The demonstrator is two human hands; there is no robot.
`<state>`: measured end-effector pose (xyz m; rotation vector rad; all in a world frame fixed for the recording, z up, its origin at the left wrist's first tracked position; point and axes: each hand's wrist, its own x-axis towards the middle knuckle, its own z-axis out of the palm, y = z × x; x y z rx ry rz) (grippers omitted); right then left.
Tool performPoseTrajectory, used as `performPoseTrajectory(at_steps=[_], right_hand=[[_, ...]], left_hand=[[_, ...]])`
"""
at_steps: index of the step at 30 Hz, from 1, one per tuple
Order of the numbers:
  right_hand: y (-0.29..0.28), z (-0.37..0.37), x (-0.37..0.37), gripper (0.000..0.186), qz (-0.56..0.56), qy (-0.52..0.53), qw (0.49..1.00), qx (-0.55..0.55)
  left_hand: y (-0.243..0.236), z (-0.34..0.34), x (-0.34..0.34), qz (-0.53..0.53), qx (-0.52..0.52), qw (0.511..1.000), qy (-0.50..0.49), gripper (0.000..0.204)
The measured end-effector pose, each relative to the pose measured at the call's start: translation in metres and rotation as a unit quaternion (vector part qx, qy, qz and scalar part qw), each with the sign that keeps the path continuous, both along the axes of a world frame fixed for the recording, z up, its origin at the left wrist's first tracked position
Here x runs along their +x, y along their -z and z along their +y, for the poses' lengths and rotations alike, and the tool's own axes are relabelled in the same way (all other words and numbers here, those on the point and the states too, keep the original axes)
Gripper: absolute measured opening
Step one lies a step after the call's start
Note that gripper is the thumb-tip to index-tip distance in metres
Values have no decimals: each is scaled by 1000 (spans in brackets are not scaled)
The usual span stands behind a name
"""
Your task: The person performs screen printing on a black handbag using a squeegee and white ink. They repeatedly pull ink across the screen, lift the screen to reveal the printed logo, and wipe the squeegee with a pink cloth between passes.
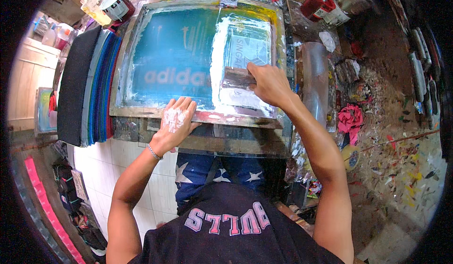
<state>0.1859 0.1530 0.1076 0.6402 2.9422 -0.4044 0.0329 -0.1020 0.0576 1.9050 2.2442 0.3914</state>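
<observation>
A wooden-framed printing screen (141, 111) lies on the worktable in front of me. Its mesh is blue-green (174, 37) on the left, with pale lettering and slanted bars. White ink edges a lighter window on the right, where a printed design shows. My right hand (273, 84) is closed round a squeegee (237, 78), whose dark wooden bar crosses the left part of that window. My left hand (177, 120) holds the screen's near edge, its fingers over the rim and the thumb to the right. White ink smears the back of this hand.
A stack of folded dark and blue fabric (99, 87) stands left of the screen. Behind it is a paint bucket (117, 7). Red paint cans (317, 4) sit at the far right. A clear cylinder (314, 75) and a crumpled pink cloth (350, 121) lie to the right.
</observation>
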Motion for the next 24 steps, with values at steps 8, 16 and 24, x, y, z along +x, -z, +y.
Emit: performPoseTrajectory(at_steps=[8,16,24], right_hand=[[-19,-6,11,20,46,6,999,10],[9,-61,54,18,92,-27,993,63],[57,11,-2,14,218,-14,948,232]], left_hand=[[8,-4,3,-21,36,999,-30,45],[9,-6,4,-47,22,998,-40,47],[7,-6,4,-62,38,997,-34,45]])
